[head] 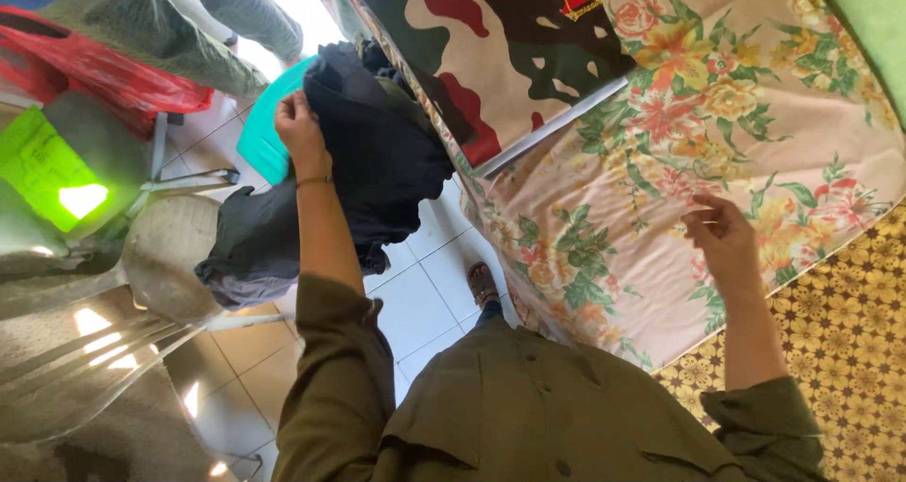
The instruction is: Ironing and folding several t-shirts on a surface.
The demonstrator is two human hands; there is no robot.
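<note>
A dark garment (377,152) is gripped at its upper edge by the left hand (300,128), at about ten o'clock in the view. The fingers are clenched into the cloth. The rest of the garment hangs in loose folds down towards the tiled floor (425,303). A turquoise plastic piece (264,137) lies just behind the hand and is partly covered by the garment.

The right hand (722,236), at about three o'clock, is laid against a floral sheet (604,208) that is spread over a raised surface. Its fingers are curled and appear to pinch a fold, though the grip cannot be told for certain from this angle. A camouflage cloth (472,48) lies on the sheet towards twelve o'clock. A yellow flowered cloth (849,331) adjoins the sheet at four o'clock.

The step in hand is judged to be the lifting of the garment clear of what lies beside the sheet. Only one edge is held, so any further handling calls for a second grip along that edge, so that the cloth is spread rather than bunched.

A clear plastic chair (142,284) stands at eight o'clock, a red bag (113,76) lies at ten, and a shoe (483,284) is seen on the floor near the centre.
</note>
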